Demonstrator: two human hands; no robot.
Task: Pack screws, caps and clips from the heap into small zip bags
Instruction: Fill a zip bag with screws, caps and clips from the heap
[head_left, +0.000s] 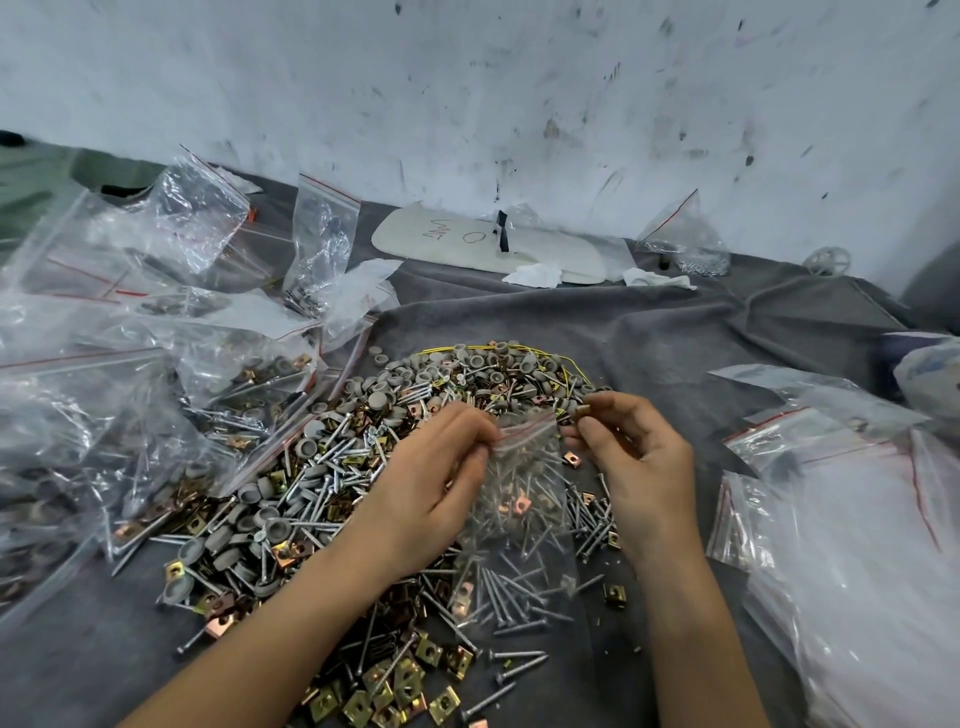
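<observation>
step logged as filling: one small zip bag (519, 467) held up between the two hands, over the near edge of the heap (322, 467). noted left hand (431, 483) pinching the bag's red-striped mouth at its left corner. noted right hand (639, 457) pinching a small brownish piece (584, 411) between thumb and forefinger, just beside the mouth's right corner; took it for a clip, could not confirm. could not tell whether the lower right fingers also touched the rim. saw screws (511, 597) and one copper clip (521, 503) through the clear film; could not separate what sat inside from what lay beneath.

judged next move: spread the mouth wider, bring the piece over the opening and drop it in without letting the film fold shut; then check the set for caps and press the zip closed.

counted: hands, two; bag in hand, one; piece in right fingers, one. gave up counting loose screws, grey caps (384, 400) and clips in the heap, spread under and left of both hands. reached no firm figure for filled bags (244, 379) left of the left hand: overlapping, several at least. same for empty bags (831, 493) right of the right hand. beyond the hands, counted one upright bag (322, 244), one slumped bag (685, 244) and one white board (467, 244).
</observation>
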